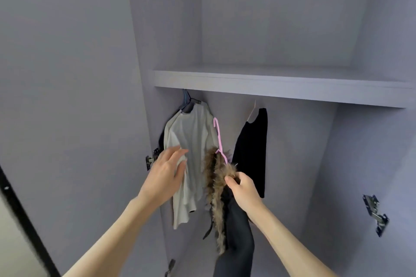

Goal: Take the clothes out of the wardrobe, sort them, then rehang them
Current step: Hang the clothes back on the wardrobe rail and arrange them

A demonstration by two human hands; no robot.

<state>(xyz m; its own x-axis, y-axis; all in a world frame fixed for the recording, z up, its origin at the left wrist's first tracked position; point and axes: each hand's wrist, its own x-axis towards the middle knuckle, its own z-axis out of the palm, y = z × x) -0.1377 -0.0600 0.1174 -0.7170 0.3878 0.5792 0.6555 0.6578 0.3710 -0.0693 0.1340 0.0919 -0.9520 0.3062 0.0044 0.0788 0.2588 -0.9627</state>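
Item: dark coat [237, 227] with fur trim [215, 189], on a pink hanger [219, 139].

Handling: I judge it the heaviest piece here, with a soft, limp body that sags under its own weight. The fur looks loose and would slip in a pinch. I would take it at the collar, where cloth meets the hanger, as my right hand [244, 191] does now.

Hands: the right hand's fingers are curled tight on the coat's collar, just below the hanger's shoulder. My left hand [167, 175] is spread, fingers straight, laid against the pale shirt [193, 141], holding nothing.

Location: the coat is held up in the wardrobe opening, beneath the shelf [270, 84], between the pale shirt toward the left wall and a black garment [251, 153] farther right. The hanger's hook is free, below the shelf's front edge; the rail is hidden.

Look: matte black fabric; brown, shaggy, tan-tipped fur running down one edge.
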